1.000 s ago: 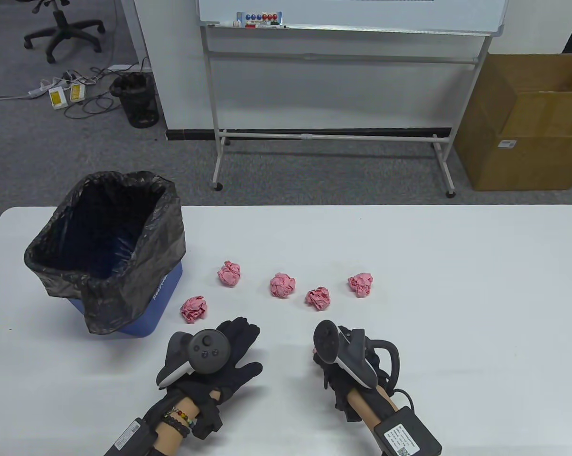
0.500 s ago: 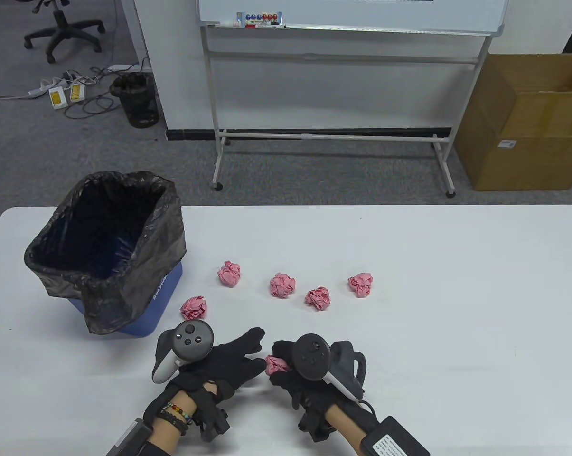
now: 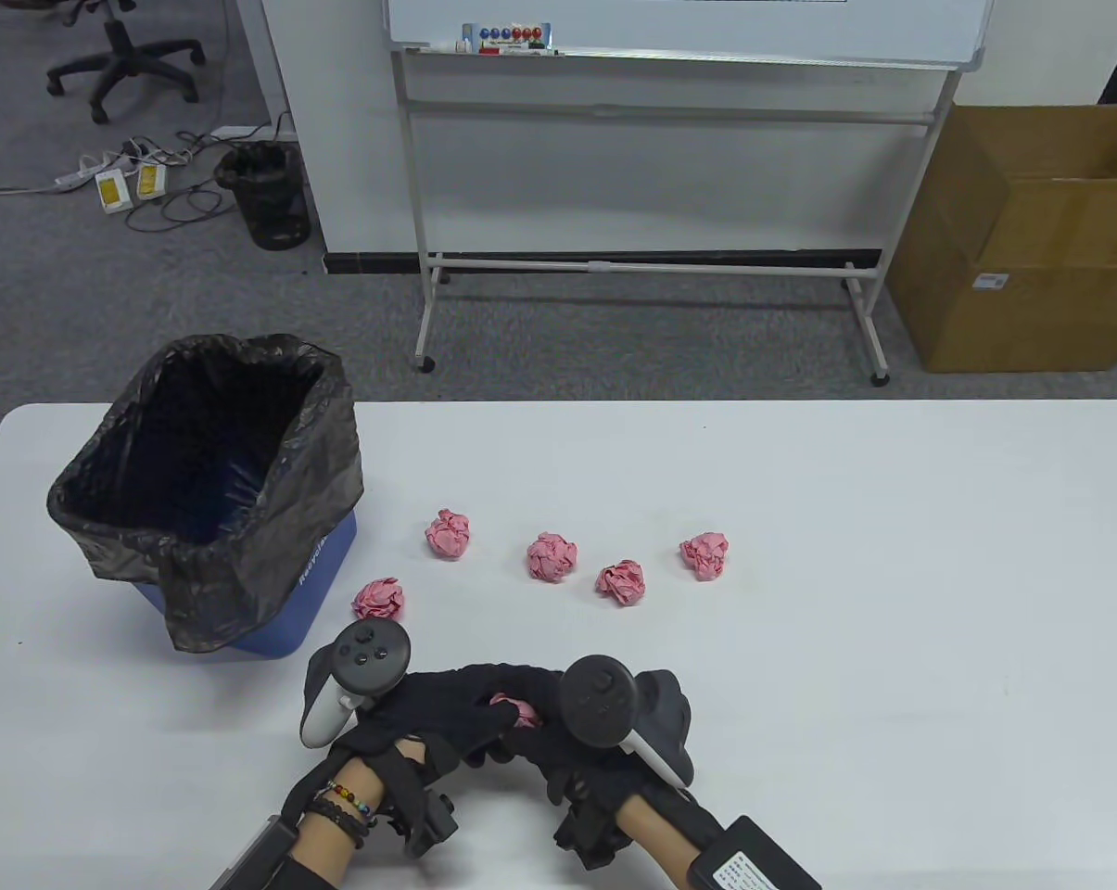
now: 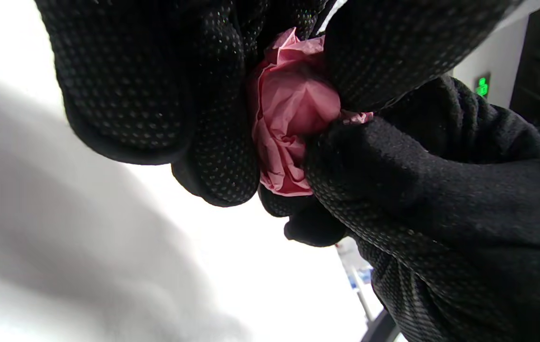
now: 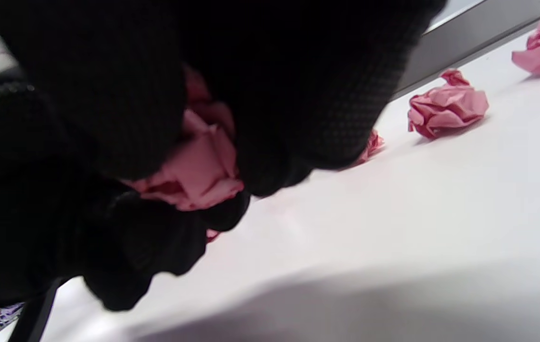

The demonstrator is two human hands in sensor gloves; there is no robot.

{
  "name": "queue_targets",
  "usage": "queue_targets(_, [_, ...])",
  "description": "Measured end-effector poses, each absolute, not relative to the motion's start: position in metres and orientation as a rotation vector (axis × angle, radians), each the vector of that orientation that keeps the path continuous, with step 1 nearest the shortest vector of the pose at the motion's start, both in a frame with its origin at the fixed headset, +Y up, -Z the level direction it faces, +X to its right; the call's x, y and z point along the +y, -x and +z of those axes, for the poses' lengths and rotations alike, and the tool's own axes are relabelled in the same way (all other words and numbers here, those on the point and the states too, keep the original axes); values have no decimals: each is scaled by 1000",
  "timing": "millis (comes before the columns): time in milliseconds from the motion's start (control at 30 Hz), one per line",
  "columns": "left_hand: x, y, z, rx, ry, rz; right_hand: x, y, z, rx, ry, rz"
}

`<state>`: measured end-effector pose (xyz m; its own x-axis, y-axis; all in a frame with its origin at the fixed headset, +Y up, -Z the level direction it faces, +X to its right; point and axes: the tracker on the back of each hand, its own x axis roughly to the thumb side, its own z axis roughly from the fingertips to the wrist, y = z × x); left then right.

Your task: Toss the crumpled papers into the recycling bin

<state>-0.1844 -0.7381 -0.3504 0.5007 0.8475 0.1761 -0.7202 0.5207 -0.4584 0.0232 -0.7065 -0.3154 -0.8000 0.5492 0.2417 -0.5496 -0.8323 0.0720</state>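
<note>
Table view: paper ball (image 3: 519,712) mostly glove-hidden

Both hands low at near table edge, meeting in the middle. Left hand (image 3: 447,709) angled rightward, tracker on its back facing up, fingers (image 4: 156,95) curled against a pink paper ball (image 4: 291,118). Right hand (image 3: 567,732) angled leftward, tracker tilted, fingers (image 5: 298,95) wrapped over the same ball from the other side. Both hands grip it together, gloves touching. Forearms bare at bottom edge; left wrist has bead bracelets.
</note>
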Motion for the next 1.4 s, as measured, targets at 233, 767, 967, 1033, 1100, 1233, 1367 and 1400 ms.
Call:
queue_targets(233, [-724,188,-347,-338,244,841,-710,-29,-315,11,-351,2533])
queue_targets(767, [-694,208,-357,-175,56,647,-717,-32,-308,-42,-452,2896])
queue_targets(967, [-648,222,-365,-145,-130,699,-720,-35,-312,-24,-416,2912])
queue_targets(1033, [-624,228,-366,-131,-223,705,-719,-35,-313,-28,-418,2923])
queue_targets(1100, [-599,237,-366,-117,-329,717,-719,-35,-312,-29,-419,2933])
queue_targets(1233, [-560,257,-366,-58,-497,753,-718,-35,-312,-19,-416,2934])
queue_targets(1367, [-534,282,-363,35,-658,691,-716,-35,-310,-15,-419,2920])
queue_targets(1400, [-530,290,-362,78,-696,662,-715,-34,-310,-15,-421,2918])
